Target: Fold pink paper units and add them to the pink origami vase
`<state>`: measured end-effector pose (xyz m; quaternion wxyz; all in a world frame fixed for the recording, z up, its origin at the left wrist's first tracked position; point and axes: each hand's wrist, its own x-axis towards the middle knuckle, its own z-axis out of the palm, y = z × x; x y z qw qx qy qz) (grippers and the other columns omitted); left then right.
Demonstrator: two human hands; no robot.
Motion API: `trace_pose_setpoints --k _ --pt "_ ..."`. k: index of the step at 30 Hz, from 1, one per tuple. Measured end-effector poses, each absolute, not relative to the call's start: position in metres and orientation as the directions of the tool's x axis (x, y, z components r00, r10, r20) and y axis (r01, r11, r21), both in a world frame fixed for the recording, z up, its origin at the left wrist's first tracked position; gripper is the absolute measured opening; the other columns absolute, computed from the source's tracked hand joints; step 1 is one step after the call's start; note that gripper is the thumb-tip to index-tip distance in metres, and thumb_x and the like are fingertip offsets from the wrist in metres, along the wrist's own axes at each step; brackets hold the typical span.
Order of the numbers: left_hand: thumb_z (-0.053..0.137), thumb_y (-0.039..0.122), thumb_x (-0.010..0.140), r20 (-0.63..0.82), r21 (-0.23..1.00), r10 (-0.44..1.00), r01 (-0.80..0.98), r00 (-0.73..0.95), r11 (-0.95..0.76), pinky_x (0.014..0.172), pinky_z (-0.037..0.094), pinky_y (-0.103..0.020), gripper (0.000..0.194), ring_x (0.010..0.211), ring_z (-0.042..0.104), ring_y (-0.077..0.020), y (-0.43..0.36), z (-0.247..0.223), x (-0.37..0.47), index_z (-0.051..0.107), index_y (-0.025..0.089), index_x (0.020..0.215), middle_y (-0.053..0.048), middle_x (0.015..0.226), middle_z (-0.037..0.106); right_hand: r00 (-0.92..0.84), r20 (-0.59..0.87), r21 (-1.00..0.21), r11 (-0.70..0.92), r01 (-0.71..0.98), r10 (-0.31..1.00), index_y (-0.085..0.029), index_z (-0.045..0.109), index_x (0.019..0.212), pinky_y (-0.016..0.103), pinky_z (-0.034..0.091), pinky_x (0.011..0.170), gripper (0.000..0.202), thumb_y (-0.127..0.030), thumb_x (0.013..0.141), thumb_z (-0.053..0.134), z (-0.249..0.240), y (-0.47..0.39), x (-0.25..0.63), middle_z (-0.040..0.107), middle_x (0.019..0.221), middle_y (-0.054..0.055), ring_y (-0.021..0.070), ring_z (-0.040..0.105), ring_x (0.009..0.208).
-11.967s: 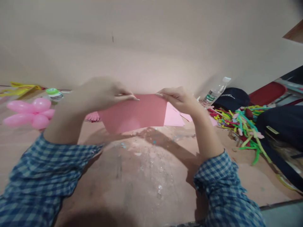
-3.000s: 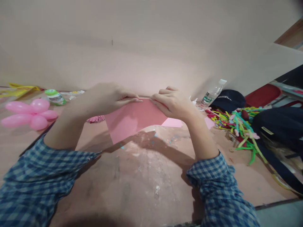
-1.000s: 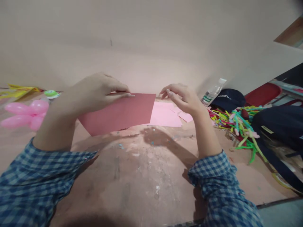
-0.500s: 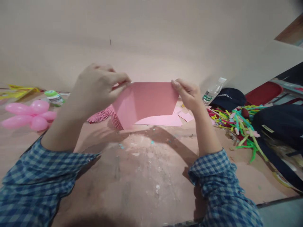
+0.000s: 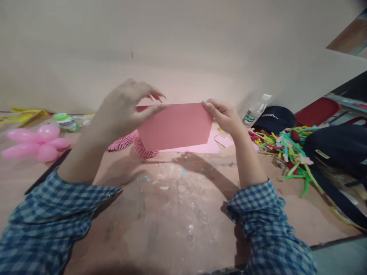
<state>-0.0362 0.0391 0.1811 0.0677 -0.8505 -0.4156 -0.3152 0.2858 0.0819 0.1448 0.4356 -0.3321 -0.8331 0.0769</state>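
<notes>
A pink sheet of paper (image 5: 177, 126) is held up above the table, its face toward me. My right hand (image 5: 223, 114) pinches its upper right corner. My left hand (image 5: 126, 107) is at the upper left edge, slightly blurred, its fingers spread apart from the thumb, which lies near the top edge. Whether the thumb touches the sheet I cannot tell. Behind and below the sheet lie more pink paper (image 5: 210, 147) and a small pink piece (image 5: 224, 141). Folded pink paper pieces (image 5: 145, 151) rest under its left side.
Pink balloons (image 5: 43, 142) and a green-capped container (image 5: 66, 122) stand at the left. On the right are a clear bottle (image 5: 256, 111), a dark cap (image 5: 275, 119), colourful fuzzy stems (image 5: 295, 152) and a dark bag (image 5: 341, 149). A wall rises behind the table (image 5: 172, 221).
My left fingers have opened from their pinch on the sheet's top edge. The sheet now hangs flatter, its bent left part straightened. My right hand keeps its corner.
</notes>
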Motion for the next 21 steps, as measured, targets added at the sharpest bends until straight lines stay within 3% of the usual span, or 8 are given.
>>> trace_pose_setpoints --k 2,5,11,14,17,21 --pt "0.038 0.056 0.115 0.519 0.055 0.628 0.711 0.58 -0.701 0.109 0.049 -0.045 0.056 0.122 0.068 -0.0313 0.044 0.175 -0.03 0.078 0.02 0.128 -0.01 0.127 0.081 -0.426 0.662 -0.408 0.773 0.485 0.617 -0.025 0.057 0.081 0.033 0.039 0.066 0.068 -0.087 0.105 0.044 0.145 0.079 0.279 0.043 0.073 -0.002 0.0156 0.045 0.068" --pt "0.029 0.054 0.115 0.487 -0.006 0.625 0.718 0.61 -0.696 0.096 0.049 -0.043 0.061 0.108 0.071 -0.0304 0.052 0.172 -0.033 0.081 0.023 0.121 -0.01 0.116 0.083 -0.4 0.68 -0.401 0.769 0.499 0.614 -0.025 0.054 0.077 0.034 0.042 0.067 0.069 -0.088 0.104 0.044 0.147 0.079 0.282 0.04 0.074 -0.001 0.0169 0.045 0.069" --pt "0.038 0.056 0.11 0.492 0.071 0.684 0.758 0.539 -0.649 0.091 0.047 -0.039 0.055 0.1 0.066 -0.0256 0.051 0.182 -0.052 0.08 0.023 0.121 -0.011 0.11 0.079 -0.329 0.713 -0.391 0.74 0.547 0.62 -0.025 0.063 0.081 0.039 0.052 0.072 0.067 -0.087 0.103 0.047 0.151 0.083 0.308 0.047 0.074 0.002 0.0217 0.055 0.072" --pt "0.042 0.058 0.107 0.499 0.054 0.654 0.733 0.569 -0.678 0.109 0.045 -0.044 0.053 0.111 0.066 -0.0272 0.055 0.185 -0.061 0.082 0.024 0.117 -0.011 0.112 0.08 -0.291 0.728 -0.401 0.73 0.553 0.621 -0.026 0.062 0.081 0.04 0.053 0.073 0.066 -0.086 0.103 0.048 0.15 0.085 0.316 0.047 0.073 0.001 0.0224 0.055 0.073" --pt "0.041 0.058 0.109 0.491 0.009 0.634 0.725 0.597 -0.689 0.127 0.031 -0.052 0.052 0.122 0.063 -0.0271 0.061 0.185 -0.068 0.082 0.026 0.111 -0.008 0.116 0.082 -0.299 0.718 -0.417 0.733 0.538 0.628 -0.026 0.06 0.079 0.039 0.051 0.071 0.065 -0.086 0.102 0.049 0.146 0.09 0.317 0.047 0.073 0.001 0.0221 0.054 0.072" --pt "0.041 0.064 0.109 0.497 0.033 0.648 0.733 0.578 -0.679 0.134 0.02 -0.052 0.057 0.12 0.063 -0.0259 0.068 0.183 -0.082 0.081 0.024 0.105 -0.008 0.112 0.082 -0.317 0.703 -0.427 0.734 0.528 0.636 -0.026 0.063 0.081 0.039 0.052 0.073 0.064 -0.085 0.103 0.05 0.139 0.098 0.32 0.05 0.075 0.002 0.0228 0.057 0.075"
